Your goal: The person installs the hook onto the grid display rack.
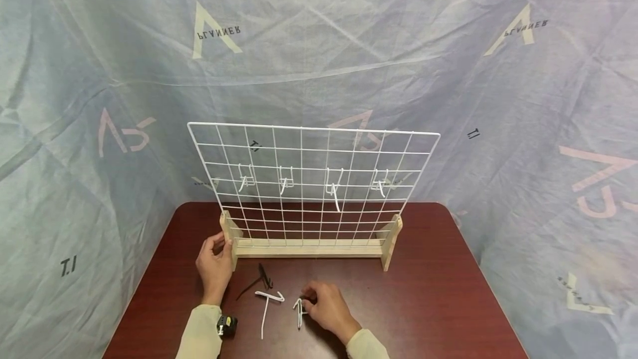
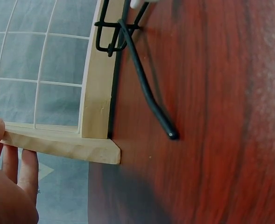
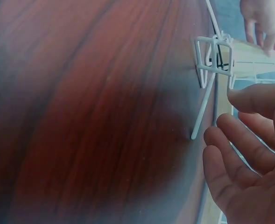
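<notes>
On the table stands a white wire grid panel [image 1: 301, 168] in a wooden stand [image 1: 309, 250]. My left hand [image 1: 214, 265] grips the stand's left side piece, thumb on one face and fingers [image 2: 28, 170] on the other. My right hand [image 1: 326, 306] is at a white wire hook [image 1: 299, 314] lying on the table. In the right wrist view my thumb tip meets one wire end of that hook [image 3: 213, 55], while the other fingers [image 3: 228, 149] are loosely bent and apart from it. A second white hook [image 1: 266, 314] and a black hook [image 2: 144, 81] lie between the hands.
Several white hooks [image 1: 333, 188] hang in a row on the grid, their prongs pointing forward. The reddish-brown table [image 1: 438, 292] has rounded back corners. Grey printed fabric [image 1: 319, 43] surrounds it at the back and sides. A small black device [image 1: 227, 326] sits at my left wrist.
</notes>
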### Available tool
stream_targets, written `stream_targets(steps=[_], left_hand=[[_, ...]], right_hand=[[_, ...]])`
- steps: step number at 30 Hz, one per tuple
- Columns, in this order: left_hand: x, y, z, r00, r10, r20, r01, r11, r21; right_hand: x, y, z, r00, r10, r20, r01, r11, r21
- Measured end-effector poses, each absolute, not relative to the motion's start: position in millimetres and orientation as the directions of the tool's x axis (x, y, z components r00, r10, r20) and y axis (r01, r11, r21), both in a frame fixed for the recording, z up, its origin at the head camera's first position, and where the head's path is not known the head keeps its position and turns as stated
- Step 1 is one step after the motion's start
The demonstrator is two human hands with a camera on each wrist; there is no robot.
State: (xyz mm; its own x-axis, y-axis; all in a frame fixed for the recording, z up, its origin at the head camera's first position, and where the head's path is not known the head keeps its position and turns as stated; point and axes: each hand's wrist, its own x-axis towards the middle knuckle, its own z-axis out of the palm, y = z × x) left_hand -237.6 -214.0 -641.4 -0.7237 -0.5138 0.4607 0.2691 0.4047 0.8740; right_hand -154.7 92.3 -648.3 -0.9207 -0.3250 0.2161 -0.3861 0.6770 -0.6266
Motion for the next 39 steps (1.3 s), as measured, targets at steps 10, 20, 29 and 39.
stream_targets(steps=[10,20,29,39], left_hand=[[-237.1,-213.6,-640.9,-0.721,-0.512,0.467,0.277,0.404,0.872],[-237.1,-213.7,-642.6,-0.73,-0.501,0.465,0.285,0.395,0.873],[-237.6,-214.0,-642.5,-0.733,-0.502,0.459,0.278,0.395,0.876],[-236.5,-214.5,-641.3,-0.733,-0.502,0.46,0.272,0.403,0.874]], right_hand=[[-141.5,97.1,-651.8,-0.906,-0.363,0.217,-0.412,0.643,-0.645],[-127.7,100.6,-655.1,-0.904,-0.379,0.199,-0.422,0.708,-0.566],[-125.6,99.6,-655.6,-0.901,-0.379,0.212,-0.433,0.744,-0.509],[-127.3,104.9,-659.3,-0.895,-0.37,0.249,-0.445,0.689,-0.573]])
